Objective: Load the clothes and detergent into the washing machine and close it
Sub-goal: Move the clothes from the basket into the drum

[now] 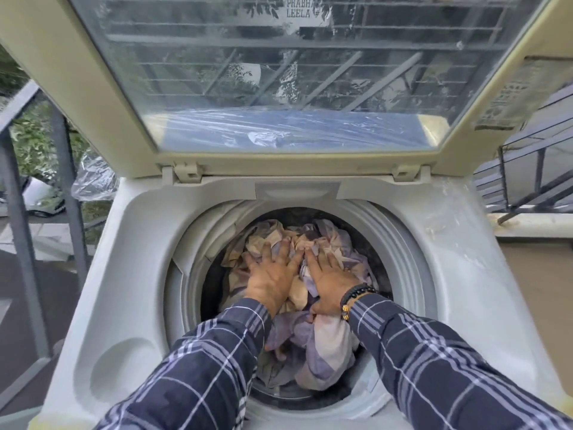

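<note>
The loading step is in hand: both hands lie flat and open, fingers spread, on top of the clothes inside the drum of the top-loading washing machine. The left hand presses the cream and lilac cloth toward the drum's far left; the right hand, with a beaded bracelet at the wrist, presses just beside it, their fingertips nearly touching. Neither grips anything.

The pile looks to sit well below the drum's rim, so the clothes seem loaded. The next move, as I judge it, calls for lifting both hands out and fetching detergent, which is nowhere in view; closing comes after that.

The lid stands raised at the machine's far edge, its glass pane showing railings and foliage. The machine stands outdoors, seemingly on a balcony, with a metal railing at its left side.
</note>
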